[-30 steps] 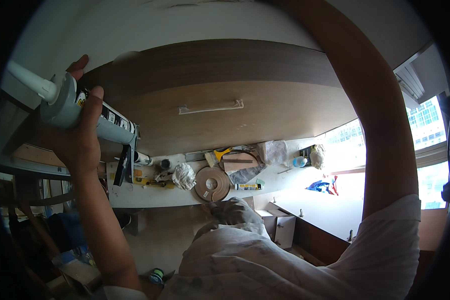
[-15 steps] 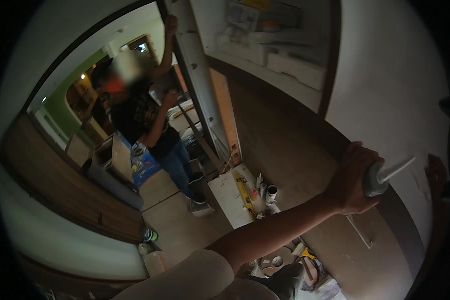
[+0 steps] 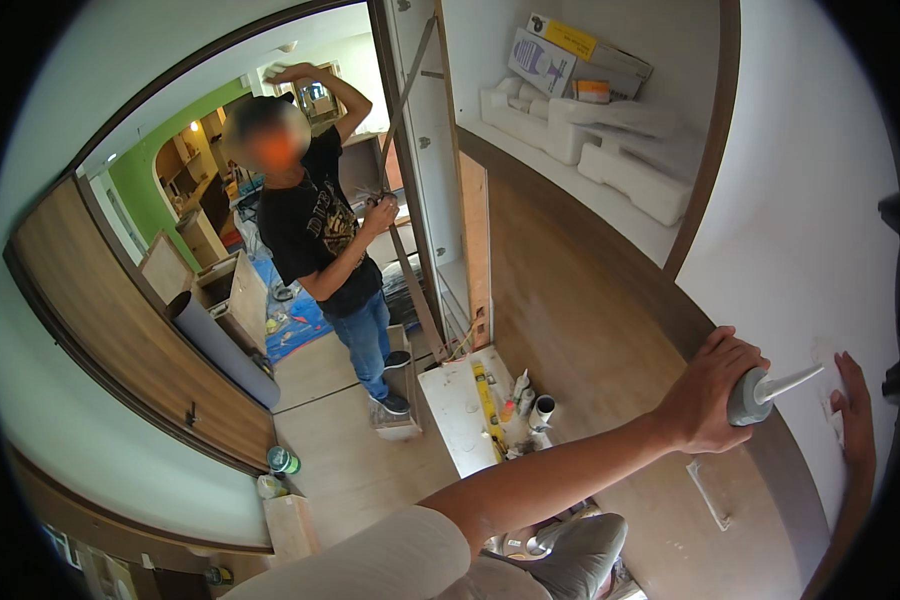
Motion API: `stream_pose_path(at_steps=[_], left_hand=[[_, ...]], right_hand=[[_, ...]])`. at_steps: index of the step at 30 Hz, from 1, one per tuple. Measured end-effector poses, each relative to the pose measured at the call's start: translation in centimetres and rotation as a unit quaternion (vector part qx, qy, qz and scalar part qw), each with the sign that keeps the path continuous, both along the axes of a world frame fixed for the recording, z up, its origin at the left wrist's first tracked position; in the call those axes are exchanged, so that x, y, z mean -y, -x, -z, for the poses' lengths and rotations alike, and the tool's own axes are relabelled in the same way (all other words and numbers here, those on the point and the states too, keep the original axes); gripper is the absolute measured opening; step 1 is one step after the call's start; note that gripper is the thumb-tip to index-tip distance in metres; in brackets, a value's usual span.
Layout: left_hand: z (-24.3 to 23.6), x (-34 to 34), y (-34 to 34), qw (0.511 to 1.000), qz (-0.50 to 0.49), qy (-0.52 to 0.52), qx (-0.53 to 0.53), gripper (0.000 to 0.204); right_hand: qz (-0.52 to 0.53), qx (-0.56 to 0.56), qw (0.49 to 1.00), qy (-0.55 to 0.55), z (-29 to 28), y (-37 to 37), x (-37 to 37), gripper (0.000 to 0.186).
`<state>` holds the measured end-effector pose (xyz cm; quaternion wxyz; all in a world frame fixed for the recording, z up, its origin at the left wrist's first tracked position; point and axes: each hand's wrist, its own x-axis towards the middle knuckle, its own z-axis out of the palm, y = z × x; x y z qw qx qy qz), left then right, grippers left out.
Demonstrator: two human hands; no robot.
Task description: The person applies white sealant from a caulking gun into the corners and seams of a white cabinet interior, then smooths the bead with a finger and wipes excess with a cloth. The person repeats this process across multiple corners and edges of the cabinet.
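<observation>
My left hand (image 3: 715, 385) is closed around a grey sealant tube (image 3: 745, 402), just over the dark edge of the brown panel. Its long white nozzle (image 3: 792, 382) points right, toward the white wall (image 3: 790, 260). Farther right, my right hand (image 3: 854, 412) is at that wall, with one finger stretched up and the thumb apart from it. Whitish smears mark the wall beside its fingertips. A small white patch shows near the thumb; I cannot tell whether it is on the wall or in the hand. The other fingers are hidden.
A co-worker (image 3: 320, 230) stands beyond the door frame, one arm raised. A white board (image 3: 450, 400) bears a yellow spirit level (image 3: 488, 405), tubes and a can (image 3: 541, 410). Boxes (image 3: 560, 55) and white foam (image 3: 635, 180) fill a niche. A thin white strip (image 3: 708, 495) lies on the brown panel (image 3: 580, 280).
My right hand has come lower and left at the wall, and its finger has straightened. The left hand keeps the tube. The co-worker's raised hand has left the door frame. The picture is brighter.
</observation>
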<state>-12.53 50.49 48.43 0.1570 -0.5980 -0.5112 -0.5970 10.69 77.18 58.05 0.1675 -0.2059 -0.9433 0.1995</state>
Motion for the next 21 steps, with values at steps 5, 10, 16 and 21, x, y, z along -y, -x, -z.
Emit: stream_pose_path(at_steps=[5, 10, 16, 21], left_hand=[[-0.5, 0.3, -0.1, 1.0, 0.002, 0.004, 0.011, 0.062], [-0.5, 0.3, -0.1, 1.0, -0.004, -0.009, 0.003, 0.061], [0.8, -1.0, 0.3, 0.999, -0.004, -0.033, 0.006, 0.064], [-0.2, 0.3, 0.4, 0.999, -0.013, 0.022, 0.046, 0.066]], right_hand=[[0.094, 0.088, 0.989, -0.07, -1.1, 1.0, 3.0, 0.067], [0.064, 0.065, 0.995, -0.047, -1.1, 0.5, 1.9, 0.065], [0.036, 0.027, 0.998, -0.044, 0.6, 0.0, -1.0, 0.066], [0.062, -0.003, 0.997, 0.035, 0.2, -0.1, -0.1, 0.066]])
